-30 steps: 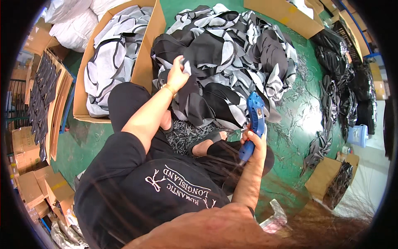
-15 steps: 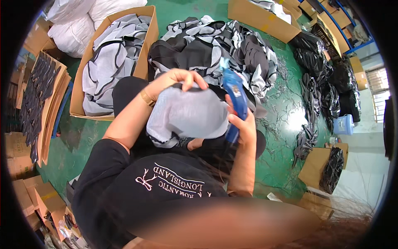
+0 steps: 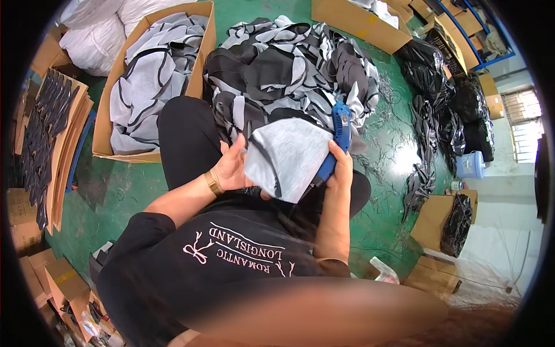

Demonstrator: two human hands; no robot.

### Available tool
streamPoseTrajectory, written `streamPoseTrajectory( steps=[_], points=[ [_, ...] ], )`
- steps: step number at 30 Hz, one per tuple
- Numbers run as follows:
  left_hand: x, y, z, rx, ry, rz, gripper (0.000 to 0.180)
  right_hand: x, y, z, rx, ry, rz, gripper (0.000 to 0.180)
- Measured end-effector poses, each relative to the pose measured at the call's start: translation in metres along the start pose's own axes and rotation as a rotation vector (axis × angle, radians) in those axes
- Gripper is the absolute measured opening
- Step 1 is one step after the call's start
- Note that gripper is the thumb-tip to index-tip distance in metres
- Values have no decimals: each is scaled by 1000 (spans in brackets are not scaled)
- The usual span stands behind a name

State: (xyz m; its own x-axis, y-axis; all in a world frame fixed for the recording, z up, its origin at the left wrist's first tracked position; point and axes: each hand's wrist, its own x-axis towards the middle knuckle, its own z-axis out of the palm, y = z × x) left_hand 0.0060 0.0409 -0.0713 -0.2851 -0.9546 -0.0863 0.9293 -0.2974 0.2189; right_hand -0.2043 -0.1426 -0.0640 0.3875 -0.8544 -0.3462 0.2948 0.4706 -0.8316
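Note:
My right hand (image 3: 341,168) is wrapped round a blue handheld power tool (image 3: 342,124), which looks like electric scissors and points away from me. The right edge of a light grey fabric piece (image 3: 292,153) with dark trim lies against that hand, apparently caught under the thumb. At the fabric's left edge my left hand (image 3: 232,166) is open, thumb and fingers apart, with a gold-coloured band (image 3: 214,181) on the wrist. Whether its hidden fingertips touch the cloth cannot be told. Just beyond is a large heap of grey and black fabric pieces (image 3: 272,66).
An open carton (image 3: 202,63) full of similar pieces stands at the left. Thin scraps (image 3: 386,124) litter the green floor (image 3: 139,199) on the right. Black plastic bags (image 3: 425,72) and a pale blue bucket (image 3: 471,165) are farther right. Stacked cardboard sheets (image 3: 72,136) stand far left.
My left hand has let go of the fabric's top edge and moved down to its left side. The fabric has turned and flattened out. My right hand still holds the tool, slightly lower.

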Motion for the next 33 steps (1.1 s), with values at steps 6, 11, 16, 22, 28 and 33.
streamPoseTrajectory(
  steps=[6,11,16,22,28,33],
  points=[
    [1,11,-3,192,192,71,47,-4,8,-8,69,70,-26,28],
    [7,32,13,77,22,237,39,-7,9,-8,-99,121,-45,29],
    [19,37,21,82,54,306,35,-16,1,5,-351,132,-143,33],
    [33,26,33,125,120,338,34,-44,11,50,-672,-191,-127,38],
    [29,15,28,437,326,252,30,-50,15,71,-703,-167,-165,39],
    [27,16,39,527,411,274,28,-50,11,68,-752,-224,-204,38]
  ],
)
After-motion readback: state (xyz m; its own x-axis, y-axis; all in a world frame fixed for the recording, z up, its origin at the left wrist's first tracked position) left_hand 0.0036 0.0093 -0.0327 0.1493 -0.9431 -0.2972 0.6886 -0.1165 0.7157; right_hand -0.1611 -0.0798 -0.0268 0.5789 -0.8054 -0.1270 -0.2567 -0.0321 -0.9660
